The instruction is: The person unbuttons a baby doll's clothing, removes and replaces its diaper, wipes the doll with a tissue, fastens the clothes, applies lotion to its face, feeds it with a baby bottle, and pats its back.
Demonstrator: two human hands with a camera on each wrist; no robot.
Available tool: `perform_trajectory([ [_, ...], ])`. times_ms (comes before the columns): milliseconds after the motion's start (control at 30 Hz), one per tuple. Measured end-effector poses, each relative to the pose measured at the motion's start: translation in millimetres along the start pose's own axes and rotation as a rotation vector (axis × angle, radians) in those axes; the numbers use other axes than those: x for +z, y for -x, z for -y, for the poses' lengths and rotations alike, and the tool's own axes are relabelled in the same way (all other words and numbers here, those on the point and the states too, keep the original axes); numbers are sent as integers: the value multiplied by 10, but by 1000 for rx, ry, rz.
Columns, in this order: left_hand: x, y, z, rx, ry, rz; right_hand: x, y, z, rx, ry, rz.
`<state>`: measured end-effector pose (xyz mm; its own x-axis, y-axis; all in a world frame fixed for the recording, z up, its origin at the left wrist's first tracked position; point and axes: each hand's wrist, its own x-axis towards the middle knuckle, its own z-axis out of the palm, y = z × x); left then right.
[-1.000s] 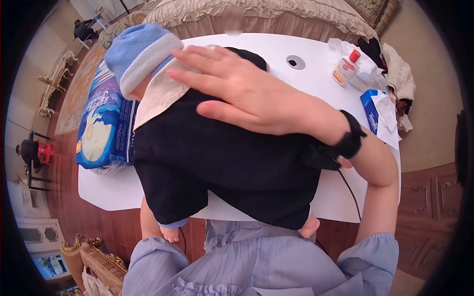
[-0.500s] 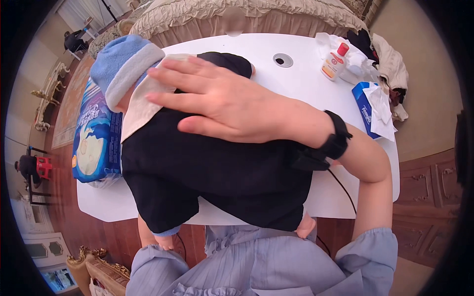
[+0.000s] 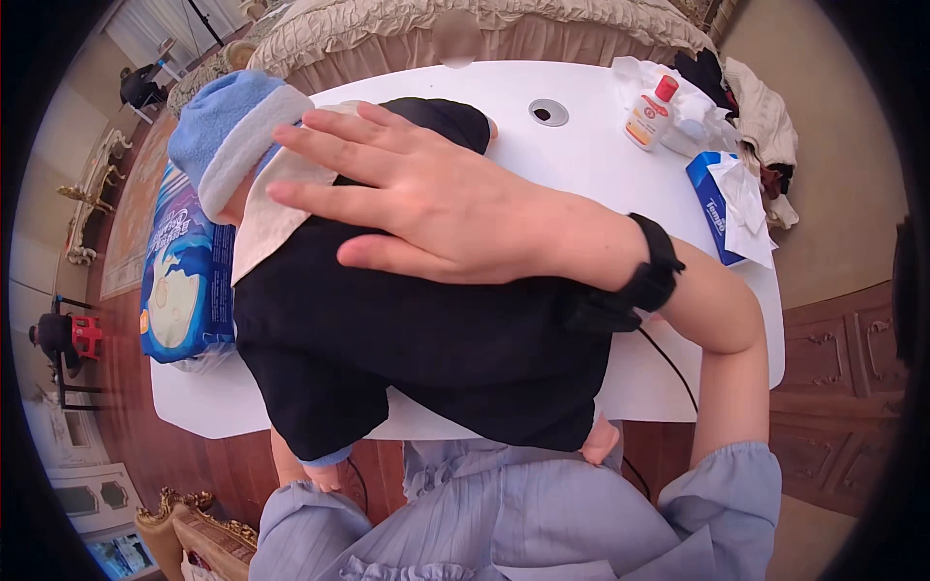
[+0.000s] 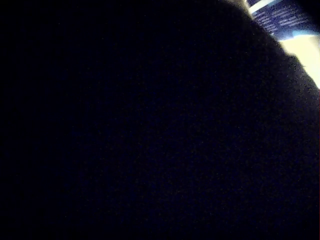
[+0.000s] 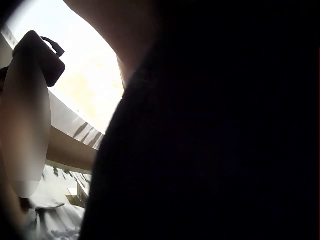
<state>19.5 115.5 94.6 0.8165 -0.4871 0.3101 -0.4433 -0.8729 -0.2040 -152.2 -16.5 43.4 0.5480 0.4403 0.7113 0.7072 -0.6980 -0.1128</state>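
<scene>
A baby doll in a dark outfit [image 3: 465, 358] with a cream collar [image 3: 263, 228] lies chest down in the head view. Its blue hat [image 3: 218, 121] with a white fluffy brim points to the upper left. My right hand [image 3: 417, 194] rests on the doll's upper back, fingers straight and spread over the collar, fingertips at the hat brim. My left forearm [image 3: 284, 457] passes under the doll at the lower left, and the left hand is hidden beneath it. Dark cloth [image 4: 150, 130] fills most of the left wrist view, and likewise dark cloth [image 5: 215, 150] the right wrist view.
Under the doll is a white table [image 3: 208, 399]. A blue diaper pack [image 3: 179, 281] lies at its left side. At the far right stand a red-capped bottle [image 3: 649, 114], white crumpled wrapping [image 3: 712, 126] and a blue tissue box [image 3: 712, 208]. A cable [image 3: 678, 368] runs from the right wristband.
The head view has shifted somewhat. The doll's head end and my right hand have moved a little left and nearer to me, the hand staying on the doll's back.
</scene>
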Motion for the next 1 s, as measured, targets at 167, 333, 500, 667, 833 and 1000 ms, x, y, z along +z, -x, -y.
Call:
perform_trajectory([
  [167,650,-333,727,845,293,-211,7,234,102,110,18,82],
  [333,718,-235,866,767,433,-168,-141,254,254,157,11,81],
  [500,534,4,999,669,526,-149,2,-50,38,100,93,-42],
  [667,252,232,1096,441,587,-205,-120,134,150,208,10,212],
  [833,53,627,1099,274,664,-263,-266,328,432,264,-2,331],
  [1000,-115,833,1055,205,772,-313,-351,529,653,316,-29,401],
])
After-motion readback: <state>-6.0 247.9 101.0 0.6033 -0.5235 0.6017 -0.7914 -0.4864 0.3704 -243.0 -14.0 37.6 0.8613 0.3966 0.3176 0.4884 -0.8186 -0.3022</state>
